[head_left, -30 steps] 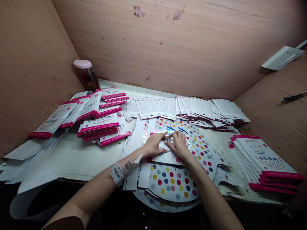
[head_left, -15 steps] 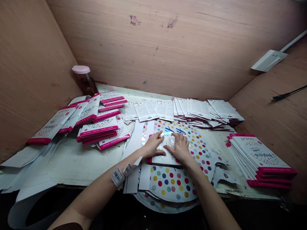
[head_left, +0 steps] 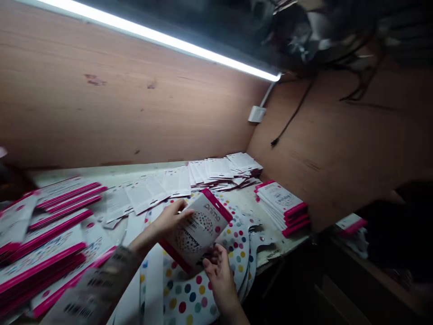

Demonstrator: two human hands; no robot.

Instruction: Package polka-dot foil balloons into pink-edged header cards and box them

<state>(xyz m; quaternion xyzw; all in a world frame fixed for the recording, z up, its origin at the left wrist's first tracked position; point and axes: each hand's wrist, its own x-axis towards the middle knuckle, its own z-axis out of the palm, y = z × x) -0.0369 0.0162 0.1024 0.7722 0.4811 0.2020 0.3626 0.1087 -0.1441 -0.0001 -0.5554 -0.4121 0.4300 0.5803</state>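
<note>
A flat white balloon packet [head_left: 198, 230] with pink bands and a dotted birthday print is raised at a tilt in front of me. My left hand [head_left: 172, 220] grips its left side, thumb lying over the front. At the lower right edge, my right hand [head_left: 219, 273] has its fingers curled against the packet. Beneath both hands lie flat polka-dot foil balloons [head_left: 199, 298], with white paper strips [head_left: 154, 280] along their left side. Sticker labels with barcodes [head_left: 91, 289] hang from my left forearm, blurred.
Piles of similar packets [head_left: 43, 257] cover the left side. White backs of packets [head_left: 216, 169] line the rear, and a stack [head_left: 280, 203] stands at the right. Wooden walls [head_left: 162, 117] enclose the table; a cable [head_left: 287, 122] hangs on the right one.
My view has swung to the right and up, bringing the lamp into sight. The packet, which lay flat under both hands, is now lifted and tilted between them.
</note>
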